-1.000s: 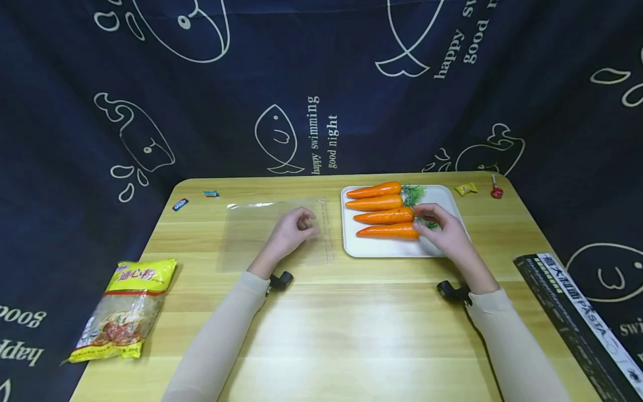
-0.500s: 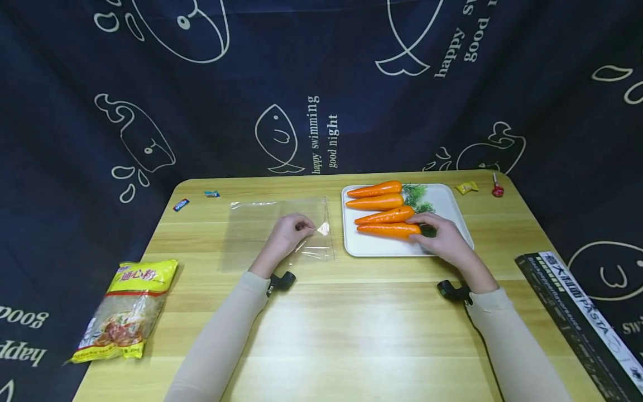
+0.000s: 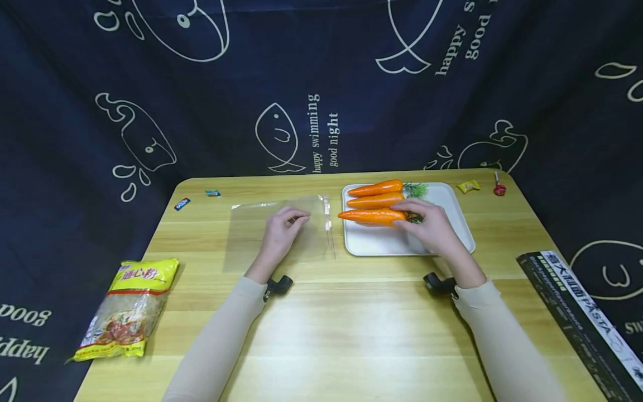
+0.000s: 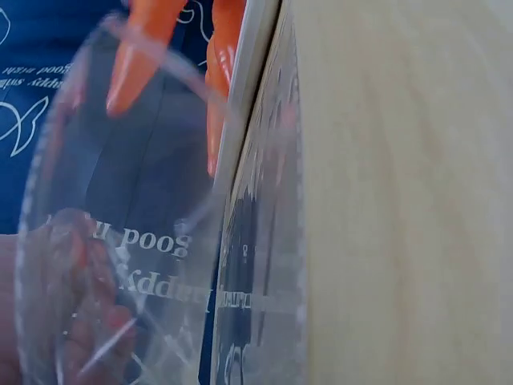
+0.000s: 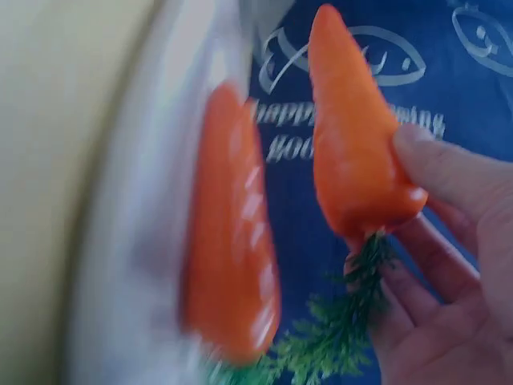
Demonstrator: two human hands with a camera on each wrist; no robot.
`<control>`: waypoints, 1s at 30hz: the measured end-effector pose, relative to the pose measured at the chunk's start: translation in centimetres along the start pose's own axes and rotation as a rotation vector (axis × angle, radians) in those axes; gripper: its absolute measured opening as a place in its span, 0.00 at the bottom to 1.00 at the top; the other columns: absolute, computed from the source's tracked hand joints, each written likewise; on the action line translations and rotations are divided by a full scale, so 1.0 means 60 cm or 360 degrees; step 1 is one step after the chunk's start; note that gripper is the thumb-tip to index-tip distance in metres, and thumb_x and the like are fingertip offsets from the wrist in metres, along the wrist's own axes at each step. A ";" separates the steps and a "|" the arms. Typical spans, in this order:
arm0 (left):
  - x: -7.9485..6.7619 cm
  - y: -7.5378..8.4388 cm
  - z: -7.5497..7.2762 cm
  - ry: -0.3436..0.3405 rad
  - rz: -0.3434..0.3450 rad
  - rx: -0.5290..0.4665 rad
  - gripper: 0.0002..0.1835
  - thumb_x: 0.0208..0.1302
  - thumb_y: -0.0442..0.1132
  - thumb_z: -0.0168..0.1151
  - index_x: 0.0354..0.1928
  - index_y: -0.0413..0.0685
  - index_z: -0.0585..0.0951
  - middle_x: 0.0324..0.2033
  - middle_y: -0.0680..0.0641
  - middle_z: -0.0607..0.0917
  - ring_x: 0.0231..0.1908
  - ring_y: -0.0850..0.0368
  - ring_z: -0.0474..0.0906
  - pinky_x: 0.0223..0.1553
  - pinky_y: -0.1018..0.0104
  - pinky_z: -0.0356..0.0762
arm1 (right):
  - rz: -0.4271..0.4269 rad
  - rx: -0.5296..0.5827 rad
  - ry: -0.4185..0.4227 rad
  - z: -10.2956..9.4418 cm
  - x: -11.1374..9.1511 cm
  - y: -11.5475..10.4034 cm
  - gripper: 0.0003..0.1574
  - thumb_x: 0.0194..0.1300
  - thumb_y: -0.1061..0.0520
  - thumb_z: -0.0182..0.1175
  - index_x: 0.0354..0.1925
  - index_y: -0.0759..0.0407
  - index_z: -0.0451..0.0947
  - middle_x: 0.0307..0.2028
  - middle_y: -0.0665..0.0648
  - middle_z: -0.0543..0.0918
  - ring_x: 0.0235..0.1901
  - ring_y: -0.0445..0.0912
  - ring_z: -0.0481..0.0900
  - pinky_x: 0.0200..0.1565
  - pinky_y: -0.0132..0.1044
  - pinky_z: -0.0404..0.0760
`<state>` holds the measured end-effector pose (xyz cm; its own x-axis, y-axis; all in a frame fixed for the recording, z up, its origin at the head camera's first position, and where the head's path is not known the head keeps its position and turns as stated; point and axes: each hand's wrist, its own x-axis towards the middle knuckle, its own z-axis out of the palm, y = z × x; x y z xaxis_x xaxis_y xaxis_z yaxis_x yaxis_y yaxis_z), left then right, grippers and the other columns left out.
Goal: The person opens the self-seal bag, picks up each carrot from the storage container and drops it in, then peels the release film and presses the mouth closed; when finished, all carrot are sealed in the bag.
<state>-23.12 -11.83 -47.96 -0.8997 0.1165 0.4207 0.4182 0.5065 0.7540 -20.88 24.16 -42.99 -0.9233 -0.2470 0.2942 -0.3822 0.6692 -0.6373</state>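
Note:
My right hand [image 3: 432,226] pinches an orange carrot [image 3: 369,216] by its thick end, near the green leaves. The carrot is raised above the white tray [image 3: 361,247], its tip pointing left past the tray's rim. In the right wrist view, the thumb presses one side of the held carrot [image 5: 353,136]. Other carrots [image 3: 375,200] lie on the tray behind it; one beneath is mostly hidden. My left hand [image 3: 280,231] pinches the top layer of a clear plastic bag [image 3: 246,240] near its zip edge. In the left wrist view, the bag's mouth [image 4: 300,241] gapes toward the carrots.
A yellow pasta packet [image 3: 125,312] lies at the left, and a long black pasta box [image 3: 577,318] at the right edge. Small wrapped sweets [image 3: 182,204] sit at the back left. A yellow sweet [image 3: 468,186] and a lollipop [image 3: 499,188] are at the back right.
My right hand has taken hold of a carrot, lifted it and shifted it left. My left hand has pinched the bag's upper layer and raised it, so the mouth has opened.

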 end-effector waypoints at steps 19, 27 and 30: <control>-0.008 0.014 0.007 0.0115 0.0221 -0.0142 0.06 0.63 0.38 0.69 0.40 0.47 0.89 0.37 0.53 0.86 0.39 0.59 0.82 0.41 0.73 0.82 | -0.0062 0.0115 -0.0378 0.212 0.145 -0.121 0.19 0.61 0.53 0.71 0.51 0.54 0.86 0.50 0.53 0.87 0.54 0.49 0.82 0.58 0.44 0.81; -0.008 0.010 0.014 0.0100 0.0153 -0.0141 0.05 0.63 0.39 0.70 0.40 0.51 0.89 0.36 0.55 0.86 0.42 0.61 0.81 0.44 0.71 0.79 | -0.0009 -0.0011 -0.0495 0.254 0.151 -0.129 0.18 0.60 0.50 0.70 0.48 0.52 0.85 0.38 0.50 0.85 0.35 0.45 0.78 0.38 0.36 0.78; -0.007 0.008 0.012 0.0103 0.0159 -0.0162 0.06 0.62 0.39 0.70 0.40 0.49 0.89 0.37 0.54 0.87 0.41 0.60 0.81 0.43 0.69 0.79 | -0.0032 -0.0019 -0.0473 0.253 0.150 -0.131 0.18 0.61 0.50 0.69 0.49 0.51 0.85 0.41 0.51 0.87 0.40 0.46 0.81 0.43 0.39 0.81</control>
<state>-22.61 -11.02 -48.12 -0.8445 0.1052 0.5251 0.5186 0.4053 0.7528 -26.78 6.02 -46.13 -0.8872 -0.4536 0.0842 -0.4017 0.6696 -0.6247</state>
